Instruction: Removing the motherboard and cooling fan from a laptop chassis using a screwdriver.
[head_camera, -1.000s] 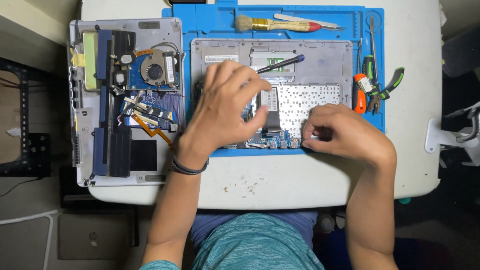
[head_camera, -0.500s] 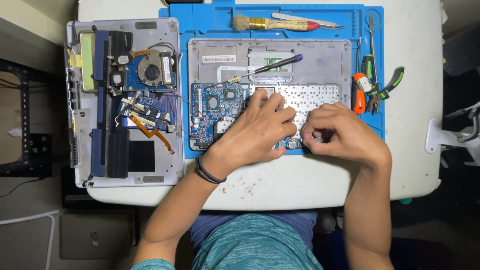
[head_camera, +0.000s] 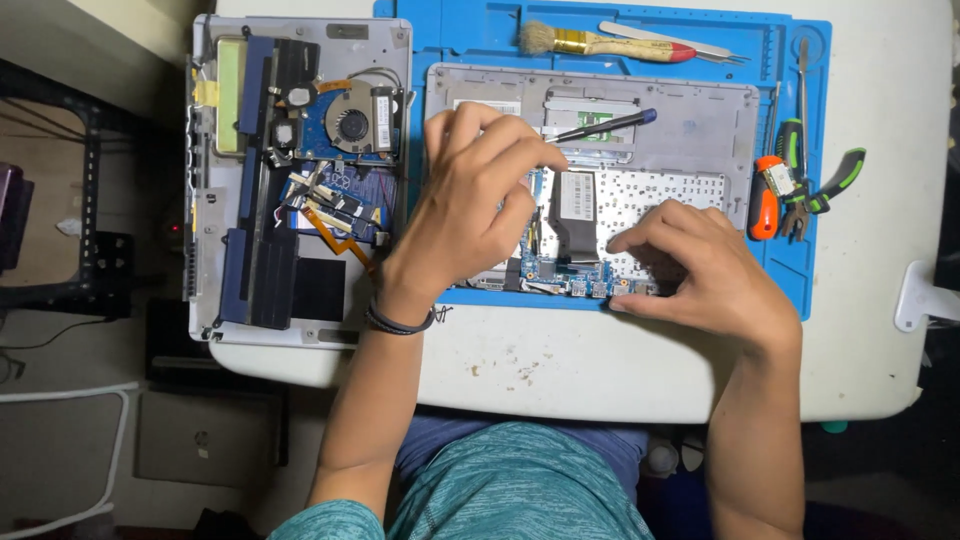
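1. One blue circuit board (head_camera: 560, 272) lay in the grey laptop palmrest shell (head_camera: 690, 120) on the blue repair mat (head_camera: 470, 30), near the table's front edge, and both hands were on it.
2. One left hand (head_camera: 475, 200) covered the board's left part with its fingers curled and the fingertips bent down; whether it pinched anything could not be told.
3. One right hand (head_camera: 690, 265) lay low with its fingers (head_camera: 630, 240) narrow and pressed at the board's lower right edge, holding nothing that showed.
4. One black flat cable (head_camera: 575, 215) stood over the board between the hands; in my judgement a lift or a sideways pull on the board could have strained or torn it.
5. One dark-handled screwdriver (head_camera: 600, 126) rested loose on the shell just above the left hand's knuckles; a rising hand could have knocked it onto the bare board.
6. One brush (head_camera: 590, 42) lay at the mat's far edge, and one cluster of pliers (head_camera: 810, 190) at its right, too crowded to count.
7. One opened laptop base (head_camera: 300, 180) with one fan (head_camera: 352, 126) sat left of the mat, near the left wrist; a swinging elbow could have caught its orange ribbon (head_camera: 335, 235).
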